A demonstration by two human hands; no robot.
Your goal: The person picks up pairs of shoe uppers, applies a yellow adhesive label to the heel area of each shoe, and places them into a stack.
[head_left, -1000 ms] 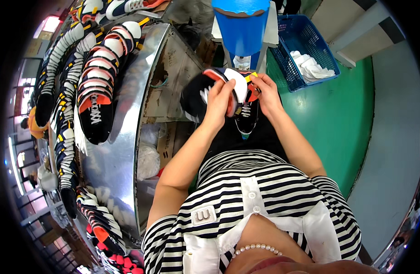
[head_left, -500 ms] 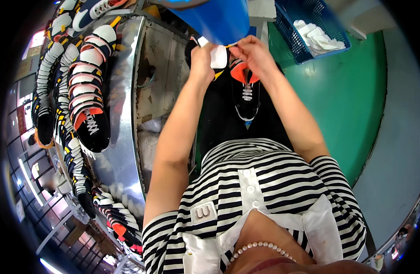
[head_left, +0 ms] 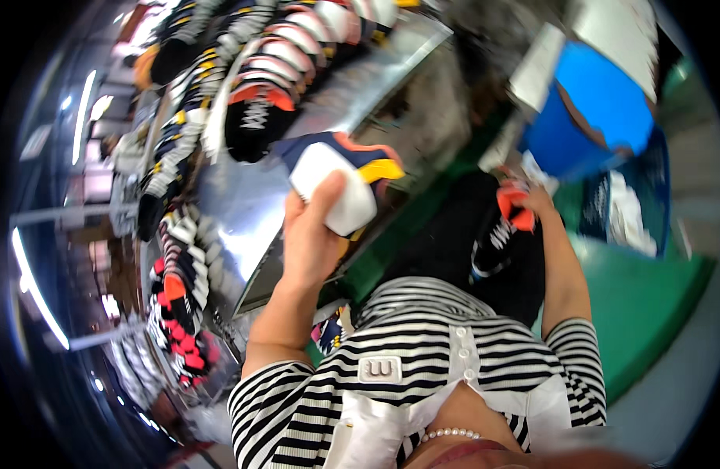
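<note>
My left hand (head_left: 315,229) grips a shoe upper (head_left: 382,170) in navy, white, yellow and orange, thumb pressed on its white part. It is raised in front of the metal table's edge. Over my lap on the right, my right hand (head_left: 539,200) is closed at the orange-lined collar of a black shoe upper with white laces (head_left: 497,238). That upper lies on my dark-trousered leg. Motion blur softens the right fingertips.
Long nested rows of shoe uppers (head_left: 280,61) cover much of the shiny metal table (head_left: 223,227) on the left. A blue bucket-like container (head_left: 590,105) stands at far right, beside a blue basket (head_left: 663,195) holding white pieces (head_left: 630,219). The floor (head_left: 641,293) is green.
The view has swung to the left. My hands have parted: the left has carried its upper toward the metal table, while the right stays by the laced upper on my lap.
</note>
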